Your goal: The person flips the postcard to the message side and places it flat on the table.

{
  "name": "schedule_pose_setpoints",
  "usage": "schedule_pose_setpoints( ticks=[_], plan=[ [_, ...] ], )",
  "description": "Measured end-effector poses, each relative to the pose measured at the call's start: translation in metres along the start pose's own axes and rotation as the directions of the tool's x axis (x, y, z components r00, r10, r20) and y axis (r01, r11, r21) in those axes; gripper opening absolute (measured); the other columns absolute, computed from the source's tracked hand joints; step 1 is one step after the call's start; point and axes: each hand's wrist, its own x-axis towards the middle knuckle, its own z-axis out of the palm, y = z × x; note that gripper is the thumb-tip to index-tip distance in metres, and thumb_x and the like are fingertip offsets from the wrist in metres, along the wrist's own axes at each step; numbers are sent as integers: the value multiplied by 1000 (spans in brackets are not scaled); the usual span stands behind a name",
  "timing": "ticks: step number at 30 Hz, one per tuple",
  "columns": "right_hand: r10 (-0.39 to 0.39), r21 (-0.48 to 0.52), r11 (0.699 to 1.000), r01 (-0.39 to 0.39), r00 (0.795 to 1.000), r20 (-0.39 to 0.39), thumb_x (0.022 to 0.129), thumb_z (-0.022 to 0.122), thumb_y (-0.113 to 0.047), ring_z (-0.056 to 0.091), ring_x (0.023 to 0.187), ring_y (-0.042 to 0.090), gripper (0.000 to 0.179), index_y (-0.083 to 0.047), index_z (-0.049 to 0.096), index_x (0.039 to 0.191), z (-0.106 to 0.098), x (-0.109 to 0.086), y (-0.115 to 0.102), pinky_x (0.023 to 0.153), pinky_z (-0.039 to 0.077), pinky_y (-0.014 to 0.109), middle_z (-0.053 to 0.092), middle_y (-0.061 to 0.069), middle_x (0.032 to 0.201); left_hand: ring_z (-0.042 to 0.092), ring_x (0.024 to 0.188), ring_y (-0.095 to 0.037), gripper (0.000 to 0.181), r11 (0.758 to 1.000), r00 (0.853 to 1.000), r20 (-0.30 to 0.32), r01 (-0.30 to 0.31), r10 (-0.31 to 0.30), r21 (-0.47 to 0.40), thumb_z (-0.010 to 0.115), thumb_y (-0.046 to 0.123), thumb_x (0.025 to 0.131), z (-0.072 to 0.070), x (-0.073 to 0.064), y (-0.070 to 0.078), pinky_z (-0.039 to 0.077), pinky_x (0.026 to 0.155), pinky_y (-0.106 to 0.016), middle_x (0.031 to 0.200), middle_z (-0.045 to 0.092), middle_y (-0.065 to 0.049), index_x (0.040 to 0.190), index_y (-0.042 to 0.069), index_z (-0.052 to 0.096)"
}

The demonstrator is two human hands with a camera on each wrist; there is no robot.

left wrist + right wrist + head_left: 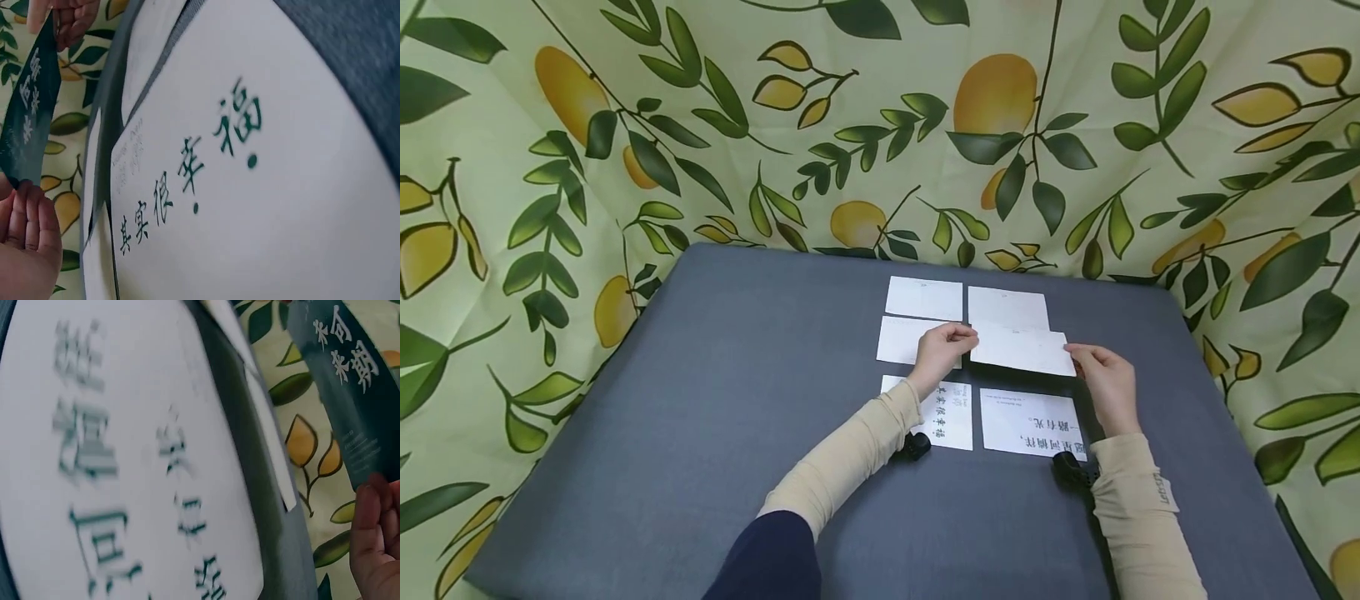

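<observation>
Card is being held up over the grey table, white face upward.
Opposite ends are being pinched by the fingers of the left hand and right hand, while five other cards are lying near it, the front two showing lettering. Judging by the layout, five seem already set down, and only the held one is being kept off the surface.

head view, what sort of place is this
Probably a makeshift tabletop workspace indoors, though the wider room isn't shown: a grey-covered table, a leaf-and-fruit-print fabric hung behind it, and cards laid out on top.
</observation>
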Motion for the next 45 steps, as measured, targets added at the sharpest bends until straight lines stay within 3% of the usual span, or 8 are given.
schedule_pose_setpoints(
  ticks=[5,9,13,20,27,33,39,45],
  plan=[
    [-89,-248,962,111,991,101,86,56,-51,50,83,11,50,-15,63,119,0,9,5,63,42,20,58,-2,98,54,72,-4,20,972,997,53,-58,47,228,67,14,84,3,3,1,43,63,-13,86,65,-5,103,6,69],
    [-71,-329,936,125,982,173,88,60,-40,49,85,16,47,-7,59,122,-1,-3,-16,60,41,20,56,5,101,44,67,-5,28,908,986,139,-136,87,396,66,11,85,6,4,3,36,59,-12,80,57,-3,112,4,66],
    [-46,-391,910,139,970,237,88,61,-27,49,88,25,44,-1,56,123,-5,-20,-42,61,40,24,55,15,104,50,73,-11,30,822,978,176,-192,113,536,64,11,86,13,6,2,39,62,-15,84,61,-6,114,4,66],
    [-14,-472,868,154,958,286,88,60,-22,52,89,30,43,3,55,123,-5,-25,-49,64,42,30,56,23,107,61,104,-18,27,651,973,206,-225,107,725,64,14,86,24,8,3,43,95,-22,110,70,-5,112,8,68],
    [-23,-487,856,174,953,301,87,60,-19,53,87,30,42,5,55,121,-3,-20,-48,63,41,27,56,24,105,60,88,-14,22,502,960,242,-281,142,818,63,15,86,28,11,4,44,83,-21,95,72,-2,105,10,72],
    [-33,-532,817,222,939,341,88,59,-16,50,81,27,40,5,52,122,2,-17,-52,64,41,30,55,18,93,57,76,-12,14,372,949,260,-309,177,875,63,18,86,30,11,4,44,70,-21,82,69,-2,91,11,74],
    [-4,-572,784,241,923,384,90,58,-16,50,77,28,40,3,50,124,2,-16,-57,67,41,37,55,18,86,53,74,-11,16,367,953,254,-298,165,881,61,15,86,33,10,4,43,68,-20,85,66,-4,92,8,74],
    [26,-562,792,238,907,420,91,54,-20,53,80,30,45,3,46,129,-1,-20,-57,68,43,37,57,23,96,50,88,-13,21,313,957,273,-290,98,904,58,23,88,32,7,9,39,74,-24,98,64,-4,100,13,72]
  ],
)
